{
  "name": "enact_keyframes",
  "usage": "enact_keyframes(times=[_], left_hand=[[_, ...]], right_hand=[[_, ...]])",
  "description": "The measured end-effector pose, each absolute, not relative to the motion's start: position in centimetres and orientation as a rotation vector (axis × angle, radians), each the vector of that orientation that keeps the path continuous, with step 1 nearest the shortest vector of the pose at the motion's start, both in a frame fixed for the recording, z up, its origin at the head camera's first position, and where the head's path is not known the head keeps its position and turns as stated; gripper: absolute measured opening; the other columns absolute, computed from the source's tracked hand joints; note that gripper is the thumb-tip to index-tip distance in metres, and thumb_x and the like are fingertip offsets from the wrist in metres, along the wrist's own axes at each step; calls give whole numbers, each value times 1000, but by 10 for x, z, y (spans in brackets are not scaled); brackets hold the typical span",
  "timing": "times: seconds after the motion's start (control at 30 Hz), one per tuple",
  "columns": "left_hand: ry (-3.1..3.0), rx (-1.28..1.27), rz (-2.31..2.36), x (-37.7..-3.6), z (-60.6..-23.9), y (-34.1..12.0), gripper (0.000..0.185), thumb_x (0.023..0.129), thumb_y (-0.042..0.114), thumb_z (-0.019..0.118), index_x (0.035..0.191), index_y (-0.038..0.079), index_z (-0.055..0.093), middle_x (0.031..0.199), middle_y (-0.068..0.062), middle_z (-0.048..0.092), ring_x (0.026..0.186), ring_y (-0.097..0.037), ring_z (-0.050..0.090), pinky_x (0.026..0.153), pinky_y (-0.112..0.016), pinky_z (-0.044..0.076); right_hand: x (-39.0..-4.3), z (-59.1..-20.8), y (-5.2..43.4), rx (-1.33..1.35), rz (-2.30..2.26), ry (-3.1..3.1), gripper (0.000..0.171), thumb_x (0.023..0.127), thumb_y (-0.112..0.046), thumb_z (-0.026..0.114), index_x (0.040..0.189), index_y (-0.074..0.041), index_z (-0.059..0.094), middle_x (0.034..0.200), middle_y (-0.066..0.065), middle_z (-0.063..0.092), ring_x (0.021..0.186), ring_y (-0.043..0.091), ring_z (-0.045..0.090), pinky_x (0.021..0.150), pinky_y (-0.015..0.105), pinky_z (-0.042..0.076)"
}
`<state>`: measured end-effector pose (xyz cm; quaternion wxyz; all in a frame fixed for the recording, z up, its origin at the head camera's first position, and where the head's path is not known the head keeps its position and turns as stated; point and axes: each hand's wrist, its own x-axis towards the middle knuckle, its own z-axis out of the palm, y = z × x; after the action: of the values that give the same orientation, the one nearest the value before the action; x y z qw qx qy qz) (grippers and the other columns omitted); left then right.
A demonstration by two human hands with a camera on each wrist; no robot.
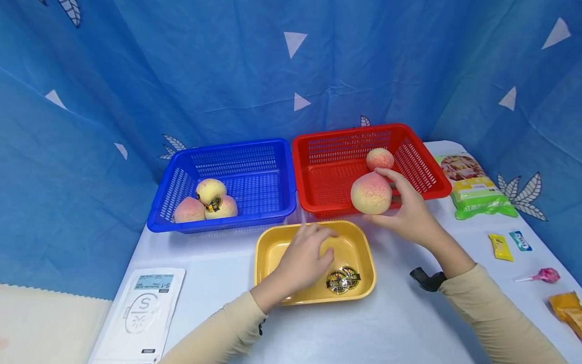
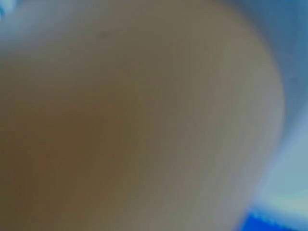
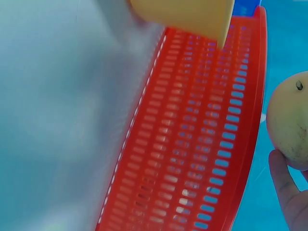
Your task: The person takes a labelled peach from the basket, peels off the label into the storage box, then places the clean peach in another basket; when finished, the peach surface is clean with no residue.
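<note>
- The right hand (image 1: 404,215) reaches forward from a beige sleeve (image 1: 493,311) and grips a large pink-and-cream peach (image 1: 371,193) from its right side, fingers near the top, thumb low.
- That held peach appears at the front rim of the red basket (image 1: 327,179) in the head view; in the right wrist view a finger lies against its surface, beyond the basket's slotted wall.
- The left hand (image 1: 303,255) hangs over the yellow tray (image 1: 354,242), back upward, fingers loosely bent, thumb apart from them; it appears to grasp nothing. The left wrist view is too blurred to add more.
- Five peaches in all: one in the right hand, one smaller peach (image 1: 380,158) in the red basket, and three peaches (image 1: 189,210) grouped at the left of the blue basket (image 1: 259,192), one bearing a dark label.
- Two round dark labels (image 1: 337,282) overlap in the tray's front right part.
- Two baskets stand side by side, with one tray before them.
- On the right: one green bag (image 1: 477,187), one yellow packet (image 1: 501,247), one small teal packet (image 1: 520,241), one lollipop (image 1: 547,275), and orange wrapping (image 1: 568,309) at the edge.
- On the left: one white pouch (image 1: 141,313), lying flat.
</note>
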<state>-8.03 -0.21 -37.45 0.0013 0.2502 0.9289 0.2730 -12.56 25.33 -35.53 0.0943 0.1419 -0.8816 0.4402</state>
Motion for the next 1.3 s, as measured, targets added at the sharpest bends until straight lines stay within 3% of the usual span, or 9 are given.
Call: enact_keyframes(times=[0.1,0.2,0.3,0.43,0.57,0.63,0.7,1.0,1.3], left_hand=[[3059,715,899,-96,-363,-15,37,92,23,66,128,16,64,124,-3,62,110,-21,53,93,-36,48],[3117,604,881,-116,-359,-30,49,93,29,67,139,12,56,139,-7,56,127,-25,50,105,-44,47],[3059,461,851,-132,-360,-43,62,97,38,62,150,11,43,157,-9,40,146,-30,35,117,-53,36],[2965,357,807,-145,-362,-50,70,100,45,53,156,10,30,165,-9,25,154,-30,21,122,-54,25],[2925,393,772,-152,-363,-49,74,101,48,49,158,8,25,166,-9,21,155,-27,17,123,-50,23],[2919,428,749,-154,-364,-47,75,101,49,48,158,7,22,166,-9,19,155,-25,15,123,-48,22],[2921,453,734,-155,-364,-45,75,101,49,49,158,7,21,167,-9,18,155,-24,14,124,-46,22],[2961,477,614,-157,-367,-41,74,102,48,46,157,4,23,166,-11,17,155,-28,17,124,-45,22],[2970,534,572,-158,-370,-38,73,103,50,42,157,4,23,167,-11,15,154,-29,16,124,-45,22]], right_hand=[[-129,-355,260,387,1313,-2608,97,72,-16,89,151,-21,35,145,6,46,119,19,46,84,7,44],[-135,-356,268,337,1326,-2607,96,72,-16,89,151,-21,34,144,6,45,120,18,45,84,7,44],[-143,-358,278,278,1323,-2620,95,73,-19,89,151,-22,33,146,4,43,125,18,43,84,5,42],[-157,-361,293,215,1296,-2647,94,76,-23,87,151,-24,31,149,5,41,131,24,42,83,7,44],[-174,-362,309,171,1260,-2703,96,77,-21,86,153,-18,26,150,10,38,133,31,40,92,37,57],[-183,-362,315,160,1261,-2746,97,78,-18,85,153,-14,24,151,15,36,133,35,39,94,55,54],[-193,-361,321,145,1259,-2809,99,79,-16,84,154,-10,20,152,20,34,134,40,38,95,65,50],[-233,-363,328,75,1078,-3167,104,74,-30,87,150,-5,21,144,26,39,129,46,39,97,66,48],[-242,-368,331,103,1041,-3323,94,73,-31,87,143,-4,30,138,25,44,126,45,41,103,64,44]])
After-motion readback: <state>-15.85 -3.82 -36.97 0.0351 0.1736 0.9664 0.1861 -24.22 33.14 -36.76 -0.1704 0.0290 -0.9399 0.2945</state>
